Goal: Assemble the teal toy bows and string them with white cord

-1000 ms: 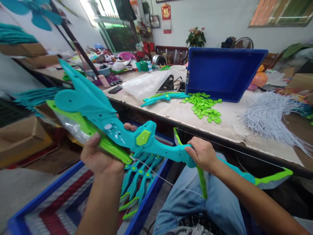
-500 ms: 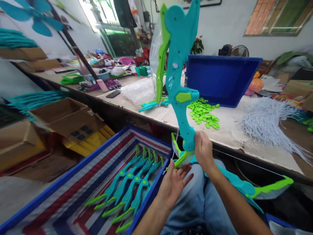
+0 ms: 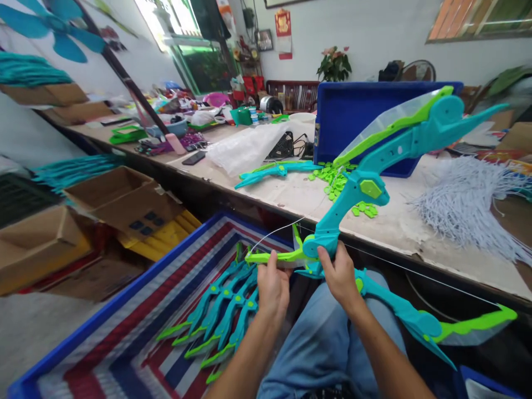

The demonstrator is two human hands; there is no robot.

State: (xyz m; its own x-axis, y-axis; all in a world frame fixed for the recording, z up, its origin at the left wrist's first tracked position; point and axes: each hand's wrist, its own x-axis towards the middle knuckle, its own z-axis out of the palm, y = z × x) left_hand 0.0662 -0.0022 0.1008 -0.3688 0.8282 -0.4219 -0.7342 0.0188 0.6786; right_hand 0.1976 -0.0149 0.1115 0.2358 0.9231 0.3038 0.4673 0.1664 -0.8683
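Raised in front of me is a teal and green toy bow [image 3: 372,160], tilted up to the right. My right hand [image 3: 341,274] grips its lower teal joint. The fingers of my left hand [image 3: 274,282] close on the bow's green tip arm, where a thin white string loops from the end. Across my lap lies a second toy bow [image 3: 399,302], its string taut toward the right; part of it is hidden behind my hands. Several finished-looking toy bows [image 3: 226,305] lie side by side in the blue-rimmed crate at my left.
The blue crate [image 3: 100,327] has a striped lining. On the table [image 3: 286,197] are another bow [image 3: 278,170], green plastic pieces [image 3: 366,209], a bundle of white strings [image 3: 461,202] and an upright blue bin [image 3: 341,122]. Cardboard boxes [image 3: 112,194] stand at left.
The held bow has swung from upright to leaning right and lower. My left hand has gone from open fingers near the tip arm to gripping it, and that arm now points left.
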